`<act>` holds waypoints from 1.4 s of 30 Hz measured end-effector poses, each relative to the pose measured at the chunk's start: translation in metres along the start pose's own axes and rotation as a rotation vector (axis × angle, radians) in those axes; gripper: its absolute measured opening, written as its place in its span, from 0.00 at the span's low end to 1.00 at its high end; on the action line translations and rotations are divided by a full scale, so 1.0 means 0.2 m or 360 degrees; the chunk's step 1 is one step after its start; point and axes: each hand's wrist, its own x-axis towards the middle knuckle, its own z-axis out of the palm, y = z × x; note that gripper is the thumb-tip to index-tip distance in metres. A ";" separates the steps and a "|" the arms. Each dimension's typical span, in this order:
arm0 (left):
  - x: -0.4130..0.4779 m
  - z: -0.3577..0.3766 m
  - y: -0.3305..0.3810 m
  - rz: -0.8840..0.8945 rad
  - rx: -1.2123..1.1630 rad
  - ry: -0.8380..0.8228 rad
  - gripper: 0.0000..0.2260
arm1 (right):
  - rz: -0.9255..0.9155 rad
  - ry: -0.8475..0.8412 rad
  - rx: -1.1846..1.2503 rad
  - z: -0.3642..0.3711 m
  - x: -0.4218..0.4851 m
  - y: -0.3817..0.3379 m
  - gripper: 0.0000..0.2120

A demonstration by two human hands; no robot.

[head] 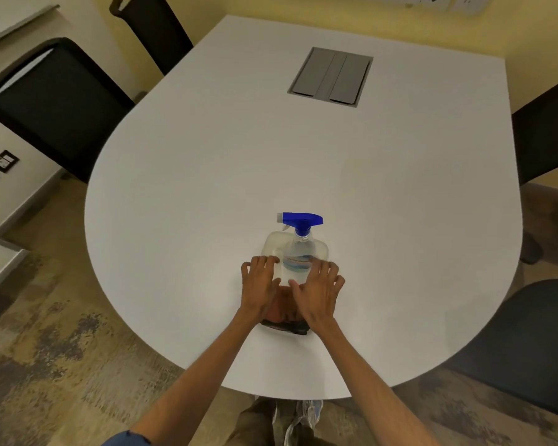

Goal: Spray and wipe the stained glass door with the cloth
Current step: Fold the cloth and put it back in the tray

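Observation:
A clear spray bottle (298, 254) with a blue trigger head stands upright in a shallow clear plastic tray (273, 240) near the front of the white table (303, 156). A dark brown cloth (285, 328) lies folded in the tray's near end, mostly hidden under my hands. My left hand (260, 284) rests over the tray's left side with fingers spread. My right hand (319, 291) lies over the right side, fingers apart, touching the bottle's lower body. Neither hand grips anything. No glass door is in view.
Black chairs stand at the left (55, 101), far left (155, 30) and right (545, 136), and a dark chair seat (529, 342) sits at the near right. A grey cable hatch (331, 77) is set in the far tabletop. My shoes show below the table edge.

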 end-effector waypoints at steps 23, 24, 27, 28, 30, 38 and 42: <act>0.18 -0.20 -0.08 0.0132 -0.0646 -0.0423 0.23 | -0.0037 -0.0329 0.0644 -0.07 0.17 -0.14 0.27; 0.17 -0.20 -0.08 0.0120 -0.0638 -0.0428 0.23 | -0.0022 -0.0325 0.0648 -0.07 0.15 -0.14 0.27; 0.15 -0.19 -0.06 0.0103 -0.0647 -0.0423 0.24 | 0.0012 -0.0309 0.0685 -0.07 0.13 -0.13 0.28; 0.15 -0.20 -0.05 0.0083 -0.0652 -0.0425 0.24 | 0.0024 -0.0311 0.0686 -0.08 0.12 -0.14 0.28; 0.14 -0.20 -0.04 0.0024 -0.0673 -0.0428 0.24 | 0.0037 -0.0305 0.0706 -0.09 0.12 -0.14 0.28; 0.08 -0.22 0.01 -0.0124 -0.0704 -0.0481 0.24 | 0.0070 -0.0380 0.0732 -0.10 0.11 -0.16 0.30; 0.05 -0.23 0.02 -0.0192 -0.0724 -0.0477 0.28 | 0.0171 -0.0497 0.0850 -0.11 0.07 -0.15 0.36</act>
